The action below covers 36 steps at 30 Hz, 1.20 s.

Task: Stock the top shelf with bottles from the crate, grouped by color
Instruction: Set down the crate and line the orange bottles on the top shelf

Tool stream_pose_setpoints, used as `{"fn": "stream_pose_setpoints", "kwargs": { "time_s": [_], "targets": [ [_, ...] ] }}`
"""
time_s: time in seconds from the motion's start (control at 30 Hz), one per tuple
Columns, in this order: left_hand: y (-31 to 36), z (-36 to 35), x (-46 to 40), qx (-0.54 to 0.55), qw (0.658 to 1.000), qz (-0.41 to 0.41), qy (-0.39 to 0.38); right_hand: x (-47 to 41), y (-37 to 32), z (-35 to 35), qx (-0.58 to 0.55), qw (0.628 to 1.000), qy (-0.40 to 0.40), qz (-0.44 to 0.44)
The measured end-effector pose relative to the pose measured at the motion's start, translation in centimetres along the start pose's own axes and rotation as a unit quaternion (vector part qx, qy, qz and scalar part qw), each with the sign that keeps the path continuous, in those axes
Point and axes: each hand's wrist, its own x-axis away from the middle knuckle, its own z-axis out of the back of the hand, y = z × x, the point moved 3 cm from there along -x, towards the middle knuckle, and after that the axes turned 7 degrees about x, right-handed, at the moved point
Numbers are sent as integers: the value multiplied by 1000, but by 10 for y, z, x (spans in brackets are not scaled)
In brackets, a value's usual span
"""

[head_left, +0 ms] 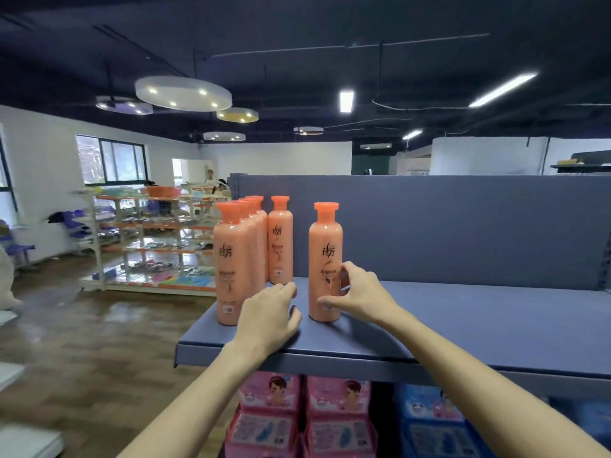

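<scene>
Shop floor with dark ceiling; blue top shelf (463, 325) runs across centre-right of frame. Orange bottles in a row (243, 246) stand at its left end, one more (280, 239) behind. Right hand (360, 295) pinches a lone upright orange bottle (325, 259), thumb in front, fingers behind. Left hand (267, 312) rests on shelf, fingers loosely curled, holding nothing. Pink packs (269, 414) and blue packs (433, 421) sit on the shelf below.

Top shelf (463, 325): blue-grey, flat, with an upright back panel. Standing directly on it, all upright: a row of orange bottles (231, 259) at the left end, running front to back; one orange bottle (280, 241) just beside the row; another (324, 256) apart, nearer the front edge.
</scene>
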Motion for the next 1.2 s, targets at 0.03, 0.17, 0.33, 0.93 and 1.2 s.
{"fn": "stream_pose_setpoints", "kwargs": {
  "time_s": [0.03,0.17,0.33,0.93,1.2],
  "targets": [
    [-3,-1,2,-2,1000,0,2,-6,-4,-7,5,1000,3,2],
    [-11,0,4,-14,999,-11,32,-30,-16,-32,0,1000,3,-1],
    [-15,4,0,-39,997,-40,59,-57,-28,-55,1,1000,9,-13],
    [-28,-11,-14,-7,997,-17,76,-105,-29,-94,-41,998,12,-41],
    [-28,-11,-13,17,996,-22,80,-109,-22,-99,-67,997,28,-37]
  ]
}}
